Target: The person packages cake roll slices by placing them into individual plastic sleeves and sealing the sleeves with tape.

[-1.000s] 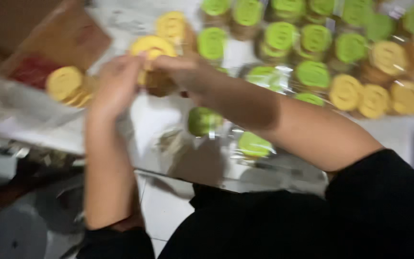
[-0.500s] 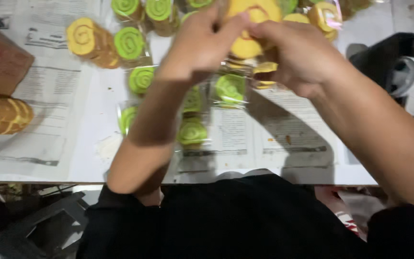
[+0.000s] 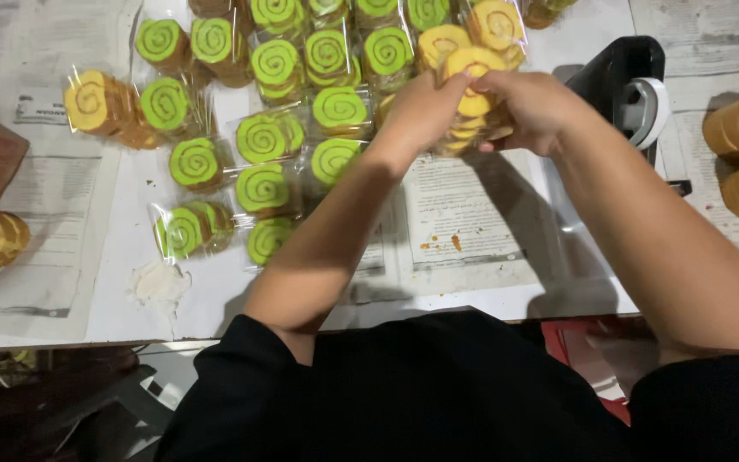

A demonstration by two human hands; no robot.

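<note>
Both hands (image 3: 481, 107) have lowered the yellow cookie pack (image 3: 472, 94) nearer the table.

Bright, even light from above on the desk (image 3: 472, 282); dark below its near edge.

Forearms cast soft shadows toward the near edge. Clear wrappers glint over the green spiral rolls (image 3: 263, 137). Focus is fairly sharp mid-desk, perhaps softer at the fingers (image 3: 472, 81). The space under the desk is nearly black.

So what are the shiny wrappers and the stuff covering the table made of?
The wrappers look like thin clear plastic film: glossy, crinkled, with the green swirl rolls showing through. The table cover looks like newspaper: matte, grey-white sheets with columns of print and a few small stains.
</note>
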